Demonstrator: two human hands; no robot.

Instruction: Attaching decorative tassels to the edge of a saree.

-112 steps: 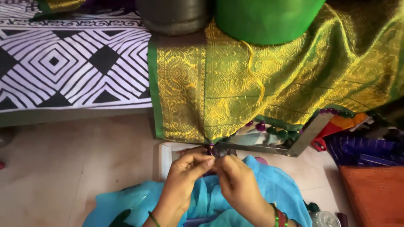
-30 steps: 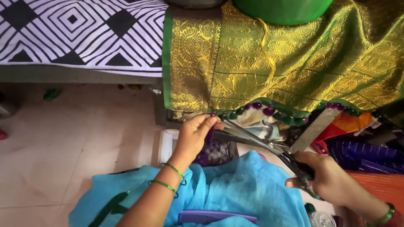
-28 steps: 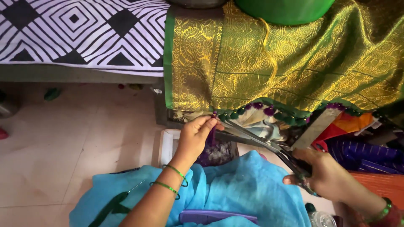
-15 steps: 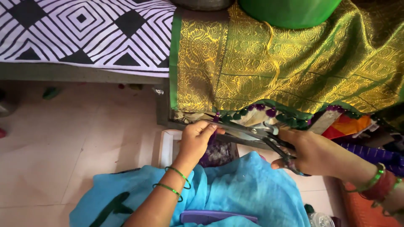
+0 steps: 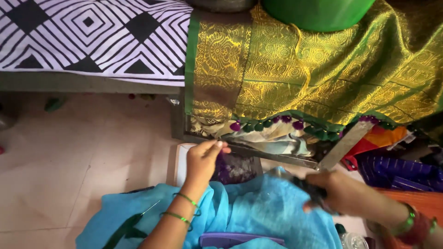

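Your right hand (image 5: 344,196) is pulling the scissors (image 5: 310,192) back over the blue cloth (image 5: 267,212), fingers clenched on them, blurred | your left hand (image 5: 203,159) is still pinching thread beneath the tassels (image 5: 286,122) | cut looks done.

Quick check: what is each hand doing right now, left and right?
Left hand: fingers pinched shut near the green-and-gold fabric's tasselled edge; what they pinch cannot be told.
Right hand: blurred, closed around a dark object, unidentifiable.

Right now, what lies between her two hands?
In the head view, turquoise cloth and a dark purple patterned bundle lie between the left hand and the blurred right hand.
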